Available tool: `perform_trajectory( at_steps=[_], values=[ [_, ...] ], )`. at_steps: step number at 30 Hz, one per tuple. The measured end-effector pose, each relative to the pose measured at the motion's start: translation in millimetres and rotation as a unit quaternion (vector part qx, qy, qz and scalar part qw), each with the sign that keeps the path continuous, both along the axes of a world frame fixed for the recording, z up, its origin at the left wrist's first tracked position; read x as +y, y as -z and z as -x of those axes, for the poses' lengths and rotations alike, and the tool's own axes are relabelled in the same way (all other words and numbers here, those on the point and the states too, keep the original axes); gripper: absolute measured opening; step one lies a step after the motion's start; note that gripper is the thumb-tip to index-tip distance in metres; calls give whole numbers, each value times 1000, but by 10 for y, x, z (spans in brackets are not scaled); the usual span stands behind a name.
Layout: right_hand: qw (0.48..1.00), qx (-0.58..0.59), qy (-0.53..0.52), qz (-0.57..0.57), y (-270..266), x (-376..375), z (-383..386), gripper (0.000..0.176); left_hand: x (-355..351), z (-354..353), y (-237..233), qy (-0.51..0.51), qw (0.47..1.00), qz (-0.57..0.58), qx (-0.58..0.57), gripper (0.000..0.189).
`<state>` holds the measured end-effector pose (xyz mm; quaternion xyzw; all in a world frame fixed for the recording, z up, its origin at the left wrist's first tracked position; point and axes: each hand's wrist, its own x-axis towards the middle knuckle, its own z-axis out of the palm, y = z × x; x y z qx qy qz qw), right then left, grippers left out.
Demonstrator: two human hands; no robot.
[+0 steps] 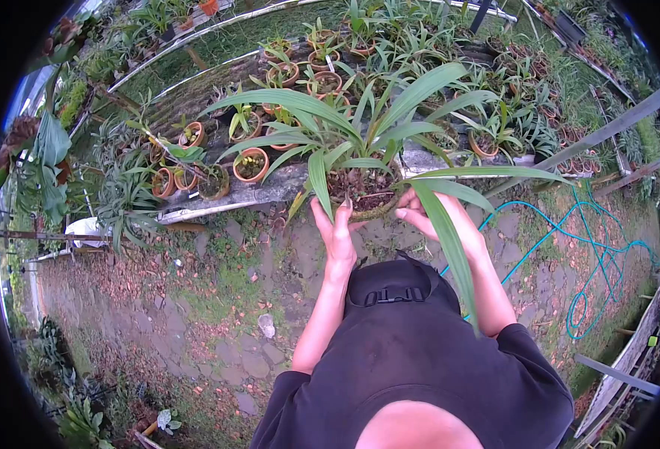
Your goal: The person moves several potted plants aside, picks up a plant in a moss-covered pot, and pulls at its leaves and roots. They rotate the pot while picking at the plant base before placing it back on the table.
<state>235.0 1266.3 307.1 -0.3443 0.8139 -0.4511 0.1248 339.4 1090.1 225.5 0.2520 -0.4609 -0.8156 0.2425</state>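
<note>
A large potted plant (pixel 375 138) with long, broad green leaves is in front of me, at the edge of the bench. Dark soil and stem bases show inside its mossy pot (pixel 378 212). My left hand (pixel 335 233) grips the pot's left side, thumb up over the rim and fingers around the outside. On the opposite side, my right hand (pixel 428 217) is closed at the rim, its thumb and fingers bent together. Leaves hang across the right hand and forearm, covering part of them.
Several small clay pots (pixel 252 165) with plants stand on the dark bench (pixel 232 196) beyond. A teal hose (pixel 547 224) lies looped on the ground to the right. Grey rails (pixel 606 131) slant in at the right. Stone paving (pixel 195 337) with moss runs underfoot.
</note>
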Motion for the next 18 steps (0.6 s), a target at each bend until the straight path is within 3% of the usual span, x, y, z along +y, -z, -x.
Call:
perform_trajectory(
  at_steps=[3, 4, 7, 13, 16, 18],
  values=[
    [1000, 19, -1, -15, -68, -259, -165, 26, 27, 39, 95, -11, 1000, 20, -12, 66],
    [996, 32, 43, -66, -178, -336, -215, 29, 34, 57, 153, -16, 999, 33, -19, 60],
    [977, 184, 75, -81, -54, -472, -153, 28, 88, 81, 220, -20, 998, 62, 0, 61],
    [973, 180, 49, -133, -56, -548, -52, 21, 146, 70, 100, -26, 999, 9, 19, 67],
    [973, 184, 48, -134, -8, -581, -17, 17, 116, 70, 365, -28, 996, 87, 6, 69],
    [971, 188, 56, -137, -20, -593, -16, 14, 116, 93, 324, -27, 998, 59, 23, 69]
  ],
)
